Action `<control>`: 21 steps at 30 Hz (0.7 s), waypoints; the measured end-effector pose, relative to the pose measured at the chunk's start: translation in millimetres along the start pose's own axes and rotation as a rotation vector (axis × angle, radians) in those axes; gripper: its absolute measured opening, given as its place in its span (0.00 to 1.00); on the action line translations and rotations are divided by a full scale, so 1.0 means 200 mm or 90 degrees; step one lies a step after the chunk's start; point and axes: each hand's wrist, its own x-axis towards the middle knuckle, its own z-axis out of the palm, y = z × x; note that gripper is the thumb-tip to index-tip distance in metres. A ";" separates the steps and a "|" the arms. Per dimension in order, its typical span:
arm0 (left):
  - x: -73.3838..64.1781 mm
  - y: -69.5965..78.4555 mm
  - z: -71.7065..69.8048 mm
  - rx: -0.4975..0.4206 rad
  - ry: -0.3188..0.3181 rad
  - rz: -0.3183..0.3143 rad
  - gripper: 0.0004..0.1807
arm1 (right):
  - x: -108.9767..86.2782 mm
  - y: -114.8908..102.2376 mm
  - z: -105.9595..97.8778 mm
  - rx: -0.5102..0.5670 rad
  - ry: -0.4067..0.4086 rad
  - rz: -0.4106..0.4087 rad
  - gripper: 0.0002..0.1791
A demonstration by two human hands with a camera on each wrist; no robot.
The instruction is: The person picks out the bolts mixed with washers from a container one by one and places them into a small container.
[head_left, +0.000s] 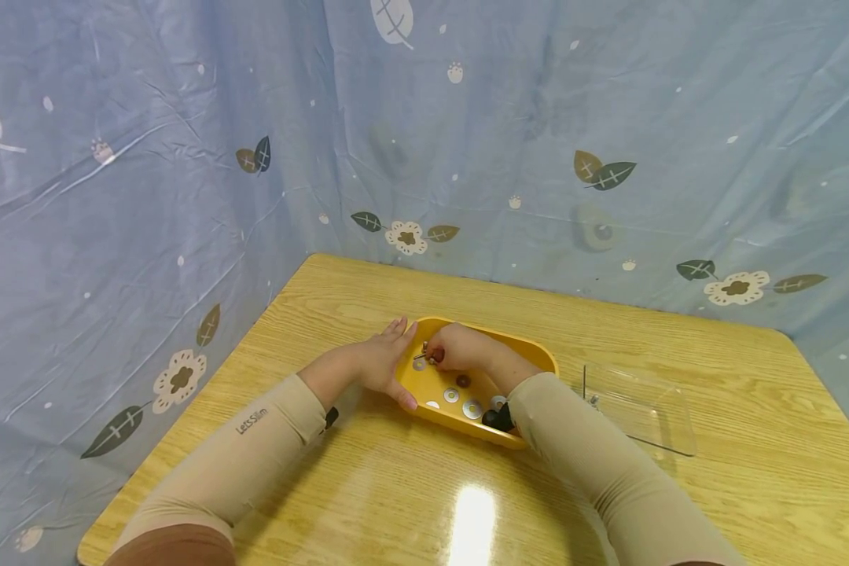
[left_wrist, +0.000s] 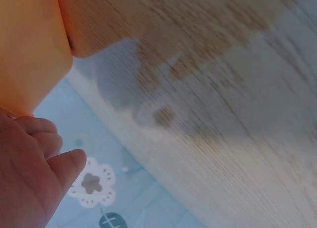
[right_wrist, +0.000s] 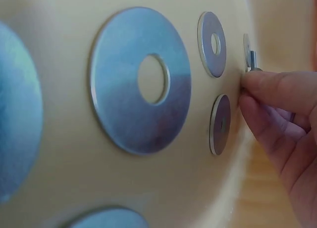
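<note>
- A close-fitting beige fabric sleeve [head_left: 233,460] covers the left forearm, its plain cuff [head_left: 314,398] ending at the wrist.
- Small dark lettering [head_left: 251,421], reading "Let'sSlim", is printed along it.
- Reddish-brown cloth [head_left: 173,546] shows above its broad upper hem.
- A matching beige fabric sleeve [head_left: 608,472] covers the right forearm, its smooth stretch gathering into fine creases further up.
- The left hand [head_left: 382,363] and right hand [head_left: 460,347] are bare, beyond the cuffs.
- A small black piece [head_left: 332,417] shows by the left wrist, perhaps part of the worn camera, though mostly hidden.
</note>
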 end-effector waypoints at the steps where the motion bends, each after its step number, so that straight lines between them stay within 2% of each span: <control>1: 0.00 0.00 0.00 0.000 0.001 0.001 0.76 | 0.00 0.00 0.00 -0.002 -0.002 -0.002 0.08; 7: 0.00 -0.01 0.00 0.010 0.003 0.008 0.76 | -0.01 -0.01 -0.01 -0.010 -0.005 -0.003 0.06; 15: 0.00 0.00 0.00 0.015 0.007 0.008 0.76 | -0.01 -0.01 0.00 -0.008 -0.008 -0.045 0.06; 21: 0.00 0.00 0.00 0.011 0.002 0.004 0.77 | -0.01 -0.01 0.00 0.066 -0.011 0.048 0.07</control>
